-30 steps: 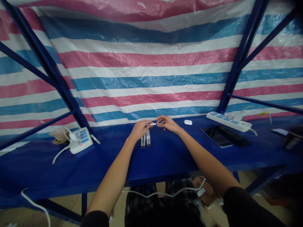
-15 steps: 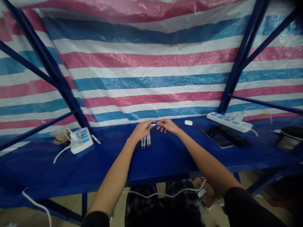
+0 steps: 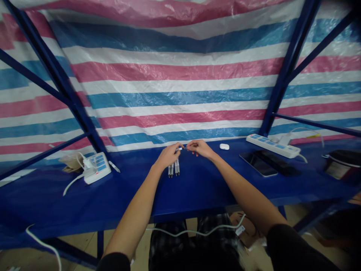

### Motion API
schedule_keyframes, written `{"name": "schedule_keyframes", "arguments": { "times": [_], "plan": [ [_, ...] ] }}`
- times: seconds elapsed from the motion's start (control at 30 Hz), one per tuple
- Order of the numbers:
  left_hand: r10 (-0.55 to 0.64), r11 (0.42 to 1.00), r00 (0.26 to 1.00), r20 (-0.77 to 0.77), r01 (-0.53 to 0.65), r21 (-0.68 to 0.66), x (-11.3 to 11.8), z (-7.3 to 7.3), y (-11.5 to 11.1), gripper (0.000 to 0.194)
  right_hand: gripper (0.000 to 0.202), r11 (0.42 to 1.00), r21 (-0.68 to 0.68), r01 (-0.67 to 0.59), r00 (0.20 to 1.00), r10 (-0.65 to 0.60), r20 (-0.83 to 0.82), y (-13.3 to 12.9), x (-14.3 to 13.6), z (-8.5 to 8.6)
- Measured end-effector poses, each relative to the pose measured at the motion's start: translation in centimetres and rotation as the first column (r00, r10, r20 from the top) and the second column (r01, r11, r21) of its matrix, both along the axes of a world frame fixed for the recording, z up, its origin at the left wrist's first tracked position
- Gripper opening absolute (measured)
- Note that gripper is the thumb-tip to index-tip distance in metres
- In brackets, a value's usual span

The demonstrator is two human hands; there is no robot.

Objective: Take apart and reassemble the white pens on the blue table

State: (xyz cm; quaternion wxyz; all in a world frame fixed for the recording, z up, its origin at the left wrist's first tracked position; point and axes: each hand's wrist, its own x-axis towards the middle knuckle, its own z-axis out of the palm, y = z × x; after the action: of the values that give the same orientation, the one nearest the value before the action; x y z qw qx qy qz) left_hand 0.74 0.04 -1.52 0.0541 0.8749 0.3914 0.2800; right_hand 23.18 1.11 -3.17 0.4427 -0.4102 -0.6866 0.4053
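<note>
Close together over the far side of the blue table (image 3: 197, 192), my two hands meet at a small slim object. My left hand (image 3: 168, 154) is closed around a white pen (image 3: 179, 149), most of it hidden by the fingers. Just to its right, my right hand (image 3: 199, 148) pinches at a thin piece at the pen's end; its kind is too small to make out. Below my left hand several white-and-grey pens (image 3: 174, 169) lie side by side, their dark tips toward me and their far ends partly covered by the hand.
A white earbud case (image 3: 224, 146) sits right of my hands. Farther right are a phone (image 3: 258, 164), a power strip (image 3: 273, 146) and a dark-lidded tub (image 3: 344, 164). On the left stand another power strip (image 3: 97, 168) and a single pen (image 3: 114, 166). Striped sheeting (image 3: 180, 86) hangs behind.
My right hand has shifted slightly and its fingers have drawn closer together. Less white shows between my hands. The dark-lidded tub at the far right has moved a little.
</note>
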Motion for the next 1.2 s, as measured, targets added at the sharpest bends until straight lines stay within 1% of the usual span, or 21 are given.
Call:
{"name": "schedule_keyframes", "arguments": {
  "times": [0.13, 0.3, 0.4, 0.5, 0.6, 0.67, 0.77, 0.87, 0.97, 1.1, 1.2],
  "plan": [
    [0.058, 0.997, 0.998, -0.021, -0.057, 0.055, -0.2, 0.2, 0.0, 0.021, 0.019, 0.998, 0.036, 0.043, 0.999, -0.044, 0.027, 0.0, 0.8, 0.5],
    [0.086, 0.995, 0.996, -0.029, -0.085, 0.051, -0.6, 0.3, 0.2, 0.022, 0.024, 0.998, 0.056, 0.028, 0.997, -0.031, 0.072, 0.1, 2.3, 1.0],
    [0.100, 0.994, 0.995, -0.023, -0.099, 0.049, -0.7, 0.3, 0.2, 0.021, 0.022, 0.999, 0.039, 0.005, 0.996, -0.008, 0.084, 0.4, 3.2, 0.9],
    [0.102, 0.993, 0.995, -0.011, -0.102, 0.053, -0.8, 0.4, 0.2, 0.022, 0.019, 1.000, -0.012, 0.001, 1.000, -0.001, 0.017, 0.7, 3.5, 0.7],
    [0.105, 0.993, 0.994, 0.004, -0.105, 0.060, -0.8, 0.4, 0.1, 0.023, 0.023, 0.996, -0.088, 0.001, 0.998, -0.007, -0.066, 0.6, 3.1, 0.6],
    [0.108, 0.992, 0.994, 0.010, -0.108, 0.064, -0.8, 0.5, 0.0, 0.024, 0.029, 0.995, -0.098, -0.004, 0.996, -0.005, -0.095, 0.3, 2.4, 0.6],
    [0.104, 0.992, 0.994, 0.014, -0.105, 0.068, -0.7, 0.5, -0.1, 0.024, 0.039, 0.999, -0.019, 0.026, 0.998, -0.027, -0.052, -0.2, 1.3, 0.6],
    [0.102, 0.992, 0.994, 0.023, -0.104, 0.074, -0.5, 0.4, -0.1, 0.024, 0.041, 0.995, 0.060, 0.081, 0.996, -0.083, 0.019, -0.4, 0.2, 0.6],
    [0.109, 0.990, 0.993, 0.036, -0.112, 0.085, -0.5, 0.3, -0.1, 0.028, 0.042, 0.989, 0.081, 0.120, 0.992, -0.123, 0.037, -0.6, -0.5, 0.4],
    [0.125, 0.987, 0.991, 0.053, -0.130, 0.092, -0.5, 0.2, 0.1, 0.034, 0.039, 0.988, 0.111, 0.107, 0.993, -0.112, 0.037, -0.8, -1.3, 0.3],
    [0.111, 0.989, 0.991, 0.071, -0.118, 0.089, -0.7, 0.1, 0.4, 0.034, 0.039, 0.983, 0.140, 0.118, 0.992, -0.123, 0.025, -0.8, -1.1, 0.4]
  ]
}}
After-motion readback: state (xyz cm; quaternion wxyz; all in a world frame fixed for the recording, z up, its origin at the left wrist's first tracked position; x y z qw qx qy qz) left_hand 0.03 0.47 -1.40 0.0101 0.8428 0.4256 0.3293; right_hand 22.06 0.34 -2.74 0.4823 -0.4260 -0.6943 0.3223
